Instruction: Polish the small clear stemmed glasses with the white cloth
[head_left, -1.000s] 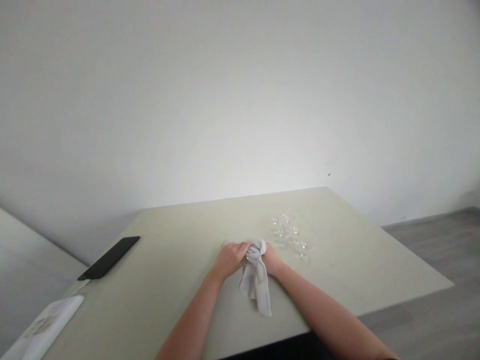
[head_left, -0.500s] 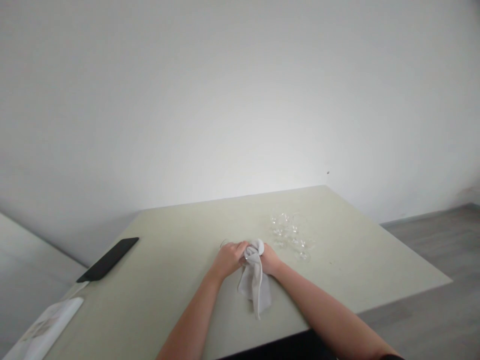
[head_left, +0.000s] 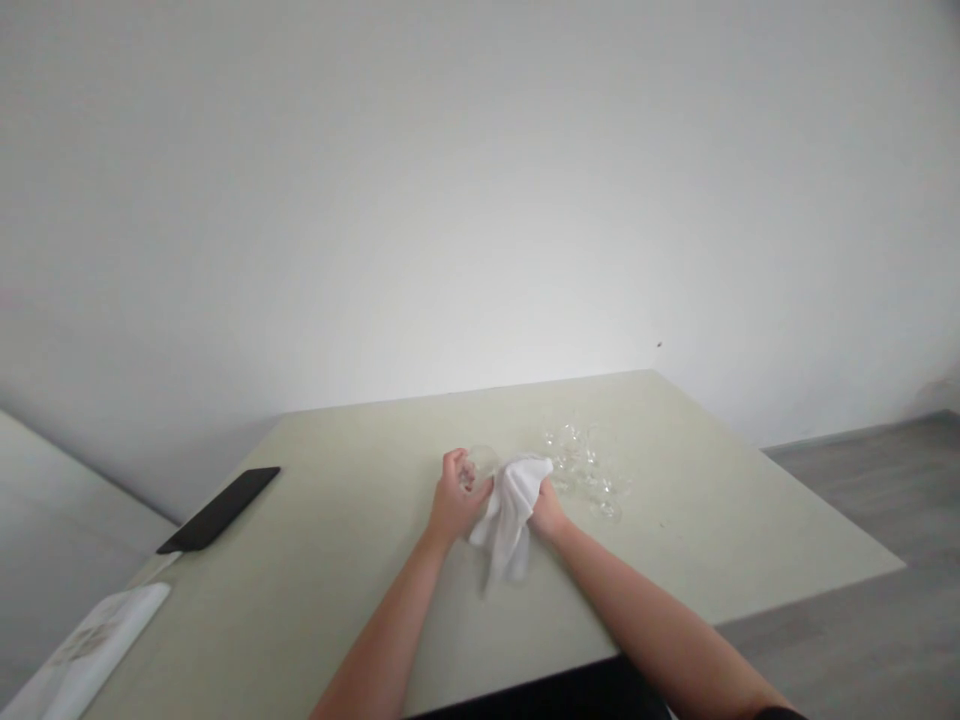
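My left hand (head_left: 455,499) is closed round a small clear glass (head_left: 478,466), held just above the pale table (head_left: 360,560). My right hand (head_left: 546,512) grips a white cloth (head_left: 511,512) that is bunched at the top and hangs down between my two hands. The cloth touches the glass on its right side. Most of my right hand's fingers are hidden behind the cloth.
Several clear glasses (head_left: 589,470) stand together just right of my hands. A black phone (head_left: 220,509) lies near the table's left edge. A white folded paper (head_left: 90,640) rests at the near left corner. Grey floor (head_left: 862,560) lies beyond the table's right edge.
My left hand has lifted and turned, so the glass now shows above the fingers. The cloth has shifted right and opened out a little, no longer balled over the glass.
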